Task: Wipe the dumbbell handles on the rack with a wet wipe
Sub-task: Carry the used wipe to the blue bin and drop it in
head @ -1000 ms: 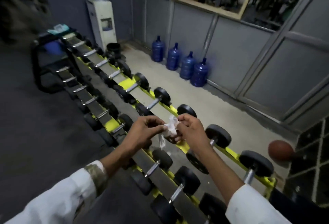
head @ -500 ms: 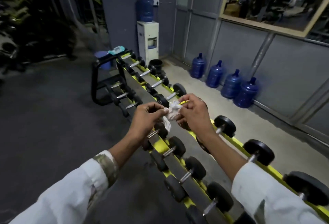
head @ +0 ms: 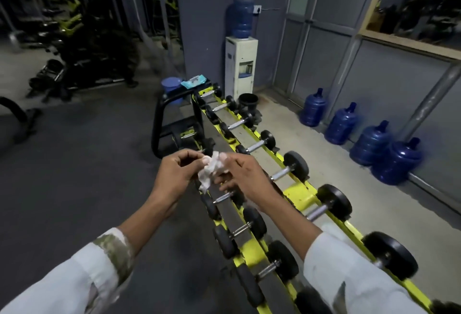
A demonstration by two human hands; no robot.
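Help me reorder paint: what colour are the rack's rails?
Bright yellow rails, best seen in the head view.

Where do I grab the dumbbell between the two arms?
Take the dumbbell by its shiny bar, from above. It lies flat across the rack with a fat black weight at each end, so only the middle is thin and free.

1. Your wet wipe [head: 210,171] looks like thin, crumpled white paper or fabric, matt.
2. The dumbbell handles [head: 280,174] are bright, shiny metal; the heads [head: 334,201] are matt black and rubbery-looking.
3. The rack [head: 299,192] is glossy yellow painted metal.
4. The water bottles [head: 396,161] are translucent blue plastic.
5. Your sleeves [head: 74,276] are white cloth.
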